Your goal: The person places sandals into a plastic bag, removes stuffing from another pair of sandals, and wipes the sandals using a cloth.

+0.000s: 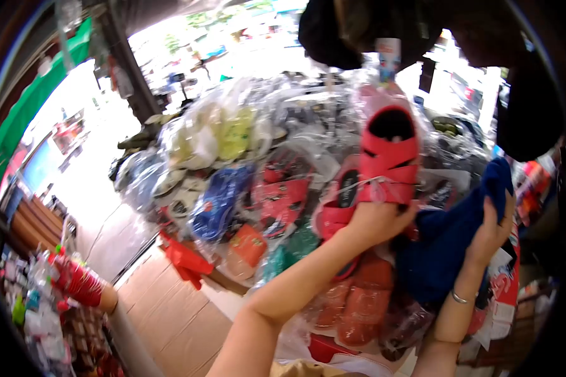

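Observation:
My left hand is closed around the toe end of a coral-red slip-on sandal, which it holds up with the dark opening away from me. A matching sandal hangs beside it, and a thin pale tie runs between the two. In my right hand is a dark blue cloth, gripped at its upper edge and draped down over the pile. Under my hands, brown sandals lie in clear plastic.
Plastic-wrapped footwear covers the stall, including blue clogs and red patterned sandals. Dark items hang overhead. Flattened cardboard lies at lower left, near a red container. A post stands at the back left.

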`<state>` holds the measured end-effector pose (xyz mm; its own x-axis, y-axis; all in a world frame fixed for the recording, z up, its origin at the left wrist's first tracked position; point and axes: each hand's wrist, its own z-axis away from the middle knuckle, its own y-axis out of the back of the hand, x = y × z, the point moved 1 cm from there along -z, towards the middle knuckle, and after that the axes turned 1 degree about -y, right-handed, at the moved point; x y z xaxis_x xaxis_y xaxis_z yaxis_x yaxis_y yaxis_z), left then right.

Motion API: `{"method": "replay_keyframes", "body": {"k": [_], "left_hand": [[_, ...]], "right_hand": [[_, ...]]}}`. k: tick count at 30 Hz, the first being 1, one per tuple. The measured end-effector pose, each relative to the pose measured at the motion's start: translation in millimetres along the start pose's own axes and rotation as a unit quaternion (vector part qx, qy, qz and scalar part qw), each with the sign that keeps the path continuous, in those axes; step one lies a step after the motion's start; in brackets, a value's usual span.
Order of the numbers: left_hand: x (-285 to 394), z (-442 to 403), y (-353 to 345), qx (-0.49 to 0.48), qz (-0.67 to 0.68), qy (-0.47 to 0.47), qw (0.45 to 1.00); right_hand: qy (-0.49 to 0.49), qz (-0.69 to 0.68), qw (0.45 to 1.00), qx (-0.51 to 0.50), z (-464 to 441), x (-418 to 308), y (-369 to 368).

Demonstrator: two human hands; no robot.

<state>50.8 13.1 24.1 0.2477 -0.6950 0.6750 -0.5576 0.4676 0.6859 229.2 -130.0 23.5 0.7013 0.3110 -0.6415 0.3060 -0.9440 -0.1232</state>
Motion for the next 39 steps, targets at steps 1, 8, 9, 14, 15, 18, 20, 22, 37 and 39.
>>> {"method": "replay_keyframes", "body": {"k": [1, 8, 9, 14, 15, 18, 20, 22, 37, 39], "left_hand": [[-19.1, 0.9, -21.8, 0.116, -0.033, -0.109, 0.987], [-1.7, 3.0, -81.6, 0.114, -0.253, -0.297, 0.913], [-8.7, 2.2, -86.0, 0.119, -0.217, -0.284, 0.926], [-24.8, -6.0, -89.7, 0.132, -0.157, -0.265, 0.942], [-26.6, -7.1, -88.7, 0.141, -0.18, -0.281, 0.932], [-25.9, -11.5, -77.8, 0.173, -0.249, -0.325, 0.896], [-19.3, -8.1, -67.6, 0.046, -0.19, -0.19, 0.962], [-19.5, -13.7, -67.3, -0.081, -0.223, -0.088, 0.968], [-53.1, -13.9, -111.5, 0.018, -0.26, -0.202, 0.944], [-51.9, -8.4, -105.2, 0.103, -0.28, -0.253, 0.92]], "right_hand": [[0.009, 0.028, 0.998, 0.055, 1.0, 2.1, 2.5], [0.299, 0.234, 0.907, -0.182, 13.1, -41.4, -35.2], [0.3, 0.253, 0.892, -0.223, 17.9, -43.3, -39.8], [0.269, 0.212, 0.826, -0.448, 46.9, -62.4, -47.1], [0.268, 0.163, 0.823, -0.473, 45.7, -64.8, -43.9], [0.258, 0.167, 0.91, -0.278, 26.0, -62.9, -37.3], [0.246, 0.23, 0.915, -0.222, 15.0, -50.0, -33.1], [0.228, 0.278, 0.883, -0.303, 22.9, -36.2, -42.5], [0.213, 0.125, 0.84, -0.483, 39.5, -62.2, -44.3], [0.224, 0.132, 0.879, -0.399, 32.4, -60.1, -41.2]]}}
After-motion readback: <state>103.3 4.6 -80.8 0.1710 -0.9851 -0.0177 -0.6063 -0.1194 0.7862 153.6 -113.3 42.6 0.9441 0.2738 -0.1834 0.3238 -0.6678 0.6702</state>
